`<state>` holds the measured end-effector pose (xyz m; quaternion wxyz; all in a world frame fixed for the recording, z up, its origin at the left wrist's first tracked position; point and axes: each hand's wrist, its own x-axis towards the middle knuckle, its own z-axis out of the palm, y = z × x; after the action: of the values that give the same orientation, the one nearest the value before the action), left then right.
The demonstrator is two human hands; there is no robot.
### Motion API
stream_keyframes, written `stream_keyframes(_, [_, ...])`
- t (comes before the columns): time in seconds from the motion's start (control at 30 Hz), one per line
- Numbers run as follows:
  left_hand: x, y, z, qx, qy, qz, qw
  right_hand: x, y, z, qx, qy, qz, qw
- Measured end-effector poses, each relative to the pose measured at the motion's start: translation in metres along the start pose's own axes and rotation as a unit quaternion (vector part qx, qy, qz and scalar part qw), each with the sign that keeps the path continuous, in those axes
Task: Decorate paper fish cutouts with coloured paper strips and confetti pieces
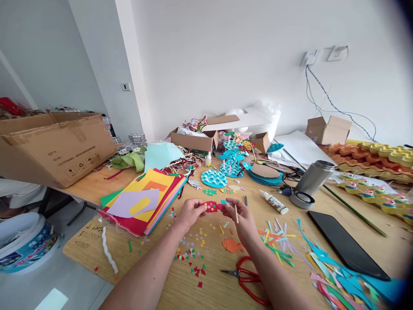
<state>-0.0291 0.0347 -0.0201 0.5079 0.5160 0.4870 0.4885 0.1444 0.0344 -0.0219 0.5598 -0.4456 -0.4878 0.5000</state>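
Note:
Between my two hands, above the table, is a red paper fish [211,206] with coloured dots on it. My left hand [191,215] pinches its left end between thumb and fingers. My right hand [242,220] is closed on a thin wooden stick [236,214], its fingertips at the pinkish tail end; a small blue piece [223,201] shows there. Below the hands lie an orange paper fish [231,245], red-handled scissors [247,275] and scattered paper bits [190,254]. Just beyond are a green paper fish [209,192] and a striped yellow one [228,190].
Stacked coloured paper [135,204] lies left. Blue wavy discs [214,178] stand at the back. To the right are a glue bottle [274,202], a steel flask [315,177], a black phone [348,243] and paper strips [342,275]. A carton [58,148] sits far left.

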Motion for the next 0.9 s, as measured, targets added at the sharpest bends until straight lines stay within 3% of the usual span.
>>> stream_keyframes(0.13, [0.003,-0.001,-0.004,0.016,0.012,-0.010,1.000,0.009,-0.002,-0.015,-0.072,0.034,-0.047,0.996])
stream_keyframes(0.23, [0.003,-0.001,-0.007,0.035,0.025,-0.017,0.999,0.015,-0.010,-0.027,-0.184,0.033,-0.098,0.977])
stream_keyframes(0.4, [0.006,-0.005,-0.012,0.064,0.054,-0.021,0.996,0.011,-0.016,-0.034,-0.431,-0.033,-0.151,0.889])
stream_keyframes(0.6, [0.009,-0.013,-0.011,0.118,0.046,-0.022,0.992,0.018,-0.011,-0.045,-0.610,-0.075,-0.118,0.780])
stream_keyframes(0.67, [0.008,-0.015,-0.009,0.145,0.038,-0.022,0.988,0.029,-0.018,-0.064,-0.649,-0.046,-0.098,0.753])
stream_keyframes(0.8, [0.005,-0.015,-0.006,0.207,0.028,-0.012,0.978,0.053,-0.027,-0.113,-0.704,0.072,-0.025,0.706])
stream_keyframes(0.9, [0.004,-0.014,-0.004,0.260,0.026,-0.001,0.965,0.062,-0.022,-0.137,-0.712,0.092,0.012,0.696])
